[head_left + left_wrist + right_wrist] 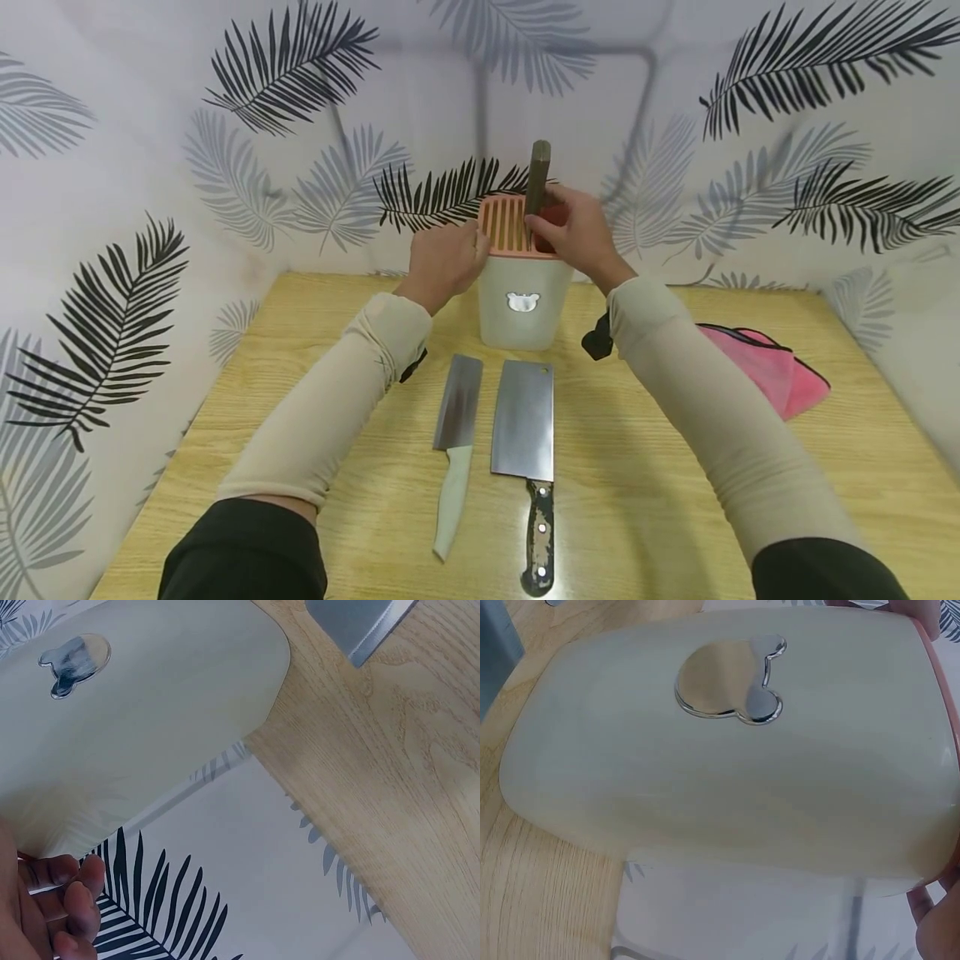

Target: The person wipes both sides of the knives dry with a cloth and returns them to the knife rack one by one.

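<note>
A white knife block (522,317) with an orange slotted top and a shiny bear-shaped badge (727,679) stands at the back of the table. A brown-handled knife (537,175) stands upright in one of its slots, its blade mostly hidden. My right hand (581,229) pinches this knife low down, near the slots. My left hand (447,258) grips the block's left upper rim; its curled fingers (82,907) show in the left wrist view. Nearer me lie a cleaver (525,421) with a worn black handle and a knife (457,417) with a pale handle.
A pink cloth (772,367) with dark edging lies on the wooden table (622,500) at the right, partly behind the right forearm. Patterned leaf-print sheeting (420,100) rises behind the table and along both sides.
</note>
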A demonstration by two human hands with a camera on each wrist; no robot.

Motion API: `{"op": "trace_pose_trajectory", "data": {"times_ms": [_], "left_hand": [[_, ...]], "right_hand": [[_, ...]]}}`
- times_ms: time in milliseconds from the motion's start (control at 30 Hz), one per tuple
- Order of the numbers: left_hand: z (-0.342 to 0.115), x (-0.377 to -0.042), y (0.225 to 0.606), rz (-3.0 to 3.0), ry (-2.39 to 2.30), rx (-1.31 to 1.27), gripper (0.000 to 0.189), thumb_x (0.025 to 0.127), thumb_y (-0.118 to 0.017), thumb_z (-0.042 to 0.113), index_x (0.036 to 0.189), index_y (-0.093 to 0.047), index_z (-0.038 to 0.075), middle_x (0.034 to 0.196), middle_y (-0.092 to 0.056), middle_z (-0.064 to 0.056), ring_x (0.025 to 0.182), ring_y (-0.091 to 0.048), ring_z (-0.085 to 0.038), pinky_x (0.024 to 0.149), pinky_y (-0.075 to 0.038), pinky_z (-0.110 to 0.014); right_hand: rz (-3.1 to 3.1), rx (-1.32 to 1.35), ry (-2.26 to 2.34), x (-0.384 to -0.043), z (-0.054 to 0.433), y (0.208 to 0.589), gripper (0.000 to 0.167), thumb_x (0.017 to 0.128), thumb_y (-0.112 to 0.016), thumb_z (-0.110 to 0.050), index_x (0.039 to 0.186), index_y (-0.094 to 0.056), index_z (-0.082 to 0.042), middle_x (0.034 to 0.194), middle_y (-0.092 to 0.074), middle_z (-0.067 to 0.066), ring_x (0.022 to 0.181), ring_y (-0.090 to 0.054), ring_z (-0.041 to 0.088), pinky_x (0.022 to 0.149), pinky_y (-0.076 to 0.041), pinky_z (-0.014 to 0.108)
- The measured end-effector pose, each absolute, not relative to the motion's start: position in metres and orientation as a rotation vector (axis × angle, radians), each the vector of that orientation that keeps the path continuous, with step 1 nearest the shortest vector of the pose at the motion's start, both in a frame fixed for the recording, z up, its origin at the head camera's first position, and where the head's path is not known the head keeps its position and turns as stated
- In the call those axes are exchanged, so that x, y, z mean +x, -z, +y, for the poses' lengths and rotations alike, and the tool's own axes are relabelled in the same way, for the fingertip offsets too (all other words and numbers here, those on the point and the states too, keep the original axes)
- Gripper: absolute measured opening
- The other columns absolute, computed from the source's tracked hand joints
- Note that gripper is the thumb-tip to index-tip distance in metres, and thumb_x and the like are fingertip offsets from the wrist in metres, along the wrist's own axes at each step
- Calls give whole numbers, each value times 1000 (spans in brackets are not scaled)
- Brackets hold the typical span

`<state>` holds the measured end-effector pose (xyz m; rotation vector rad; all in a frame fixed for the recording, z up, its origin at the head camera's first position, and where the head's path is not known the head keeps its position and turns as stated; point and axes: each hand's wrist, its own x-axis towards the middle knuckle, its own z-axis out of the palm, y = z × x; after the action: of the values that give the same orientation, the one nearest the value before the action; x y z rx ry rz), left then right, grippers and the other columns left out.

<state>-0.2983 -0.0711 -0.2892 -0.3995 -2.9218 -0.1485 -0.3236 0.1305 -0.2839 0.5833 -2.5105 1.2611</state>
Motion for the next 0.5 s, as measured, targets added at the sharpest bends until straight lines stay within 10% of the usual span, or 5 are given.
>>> {"op": "trace_pose_trajectory", "data": {"times_ms": [500], "left_hand": [[-72,-300,293,-2869,92,-419,48,105,-24,33,108,-64,8,62,-42,-1,54,-38,-17,44,-28,-30]], "right_hand": [[-2208,847,-866,-247,149,262,35,90,-68,-6,124,-65,0,122,-69,17,117,-61,33,107,-44,47]]}}
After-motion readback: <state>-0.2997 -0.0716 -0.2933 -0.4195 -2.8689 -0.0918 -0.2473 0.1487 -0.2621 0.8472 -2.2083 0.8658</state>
